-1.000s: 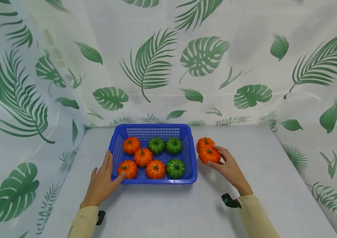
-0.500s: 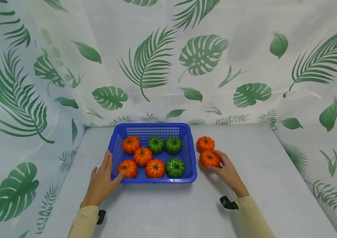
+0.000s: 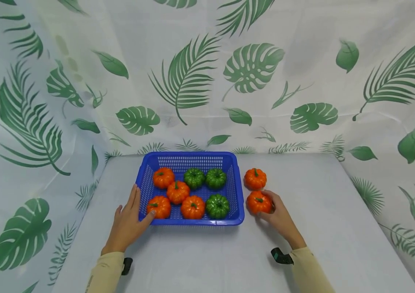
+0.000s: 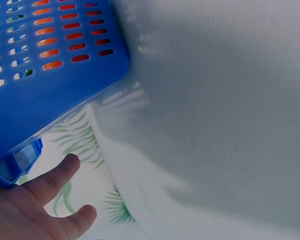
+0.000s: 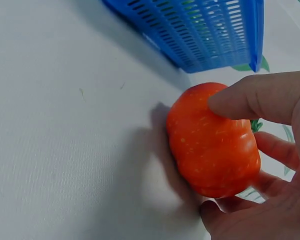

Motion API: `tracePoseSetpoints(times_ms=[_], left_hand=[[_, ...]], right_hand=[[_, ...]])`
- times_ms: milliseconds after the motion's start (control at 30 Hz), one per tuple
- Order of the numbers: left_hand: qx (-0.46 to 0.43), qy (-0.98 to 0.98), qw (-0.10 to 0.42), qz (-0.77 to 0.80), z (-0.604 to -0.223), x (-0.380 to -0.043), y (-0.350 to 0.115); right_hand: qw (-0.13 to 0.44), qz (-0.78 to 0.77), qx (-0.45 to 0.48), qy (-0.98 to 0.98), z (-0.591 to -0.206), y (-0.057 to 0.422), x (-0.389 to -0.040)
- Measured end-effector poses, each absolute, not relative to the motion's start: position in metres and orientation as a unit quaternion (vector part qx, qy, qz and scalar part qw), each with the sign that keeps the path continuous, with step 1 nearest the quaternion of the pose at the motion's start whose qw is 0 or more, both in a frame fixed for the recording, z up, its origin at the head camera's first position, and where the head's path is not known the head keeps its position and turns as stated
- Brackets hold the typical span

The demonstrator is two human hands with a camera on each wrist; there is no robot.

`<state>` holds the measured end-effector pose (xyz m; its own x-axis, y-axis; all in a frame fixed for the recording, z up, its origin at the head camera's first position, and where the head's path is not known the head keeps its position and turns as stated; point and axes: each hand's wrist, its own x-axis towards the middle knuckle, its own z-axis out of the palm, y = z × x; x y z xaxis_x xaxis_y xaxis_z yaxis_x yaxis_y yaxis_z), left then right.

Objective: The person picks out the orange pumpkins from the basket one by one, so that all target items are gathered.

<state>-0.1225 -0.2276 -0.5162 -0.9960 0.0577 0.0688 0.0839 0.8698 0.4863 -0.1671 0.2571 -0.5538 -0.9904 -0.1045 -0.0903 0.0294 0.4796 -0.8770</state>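
Note:
A blue plastic basket (image 3: pixel 192 222) with slotted walls holds several orange pumpkins (image 3: pixel 178 192) and three green ones (image 3: pixel 217 206). My left hand (image 3: pixel 124 228) rests at its front left corner, fingers straight along the outer wall and thumb over the front rim. In the left wrist view, fingertips (image 4: pixel 65 170) extend past the basket's edge. Right of the basket, my right hand (image 3: pixel 280 217) holds a small orange pumpkin (image 3: pixel 258 202) between thumb and fingers. The right wrist view shows this pumpkin (image 5: pixel 212 145) close over the table, its stem mostly hidden.
Another orange pumpkin (image 3: pixel 255 179) sits just behind the held one, beside the basket's right wall. The white table (image 3: pixel 200 260) ends at a leaf-printed curtain (image 3: pixel 200 134) at the back and sides.
My right hand has brought its orange pumpkin toward me, so a gap now shows between it and the one behind. The left hand and the basket have stayed in place.

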Motion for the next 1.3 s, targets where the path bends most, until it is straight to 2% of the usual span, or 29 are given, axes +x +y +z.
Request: tracePoseSetpoints(times_ms=[200,433,600,1067,1300], left_hand=[[-0.033,-0.966,0.023,-0.254,-0.517,-0.121,-0.227],[-0.034,-0.965,0.028,-0.259,-0.517,-0.119,-0.226],[-0.036,-0.964,0.027,-0.261,-0.518,-0.119,-0.227],[-0.045,-0.962,0.041,-0.265,-0.521,-0.123,-0.230],[-0.043,-0.962,0.040,-0.265,-0.519,-0.124,-0.230]], right_hand=[[0.045,-0.508,-0.036,0.860,-0.544,0.258,-0.166],[-0.012,-0.521,-0.055,0.852,-0.514,0.256,-0.168],[-0.027,-0.539,-0.078,0.838,-0.495,0.248,-0.172],[0.024,-0.534,-0.187,0.824,-0.464,0.192,-0.194],[0.079,-0.504,-0.255,0.822,-0.449,0.160,-0.208]])
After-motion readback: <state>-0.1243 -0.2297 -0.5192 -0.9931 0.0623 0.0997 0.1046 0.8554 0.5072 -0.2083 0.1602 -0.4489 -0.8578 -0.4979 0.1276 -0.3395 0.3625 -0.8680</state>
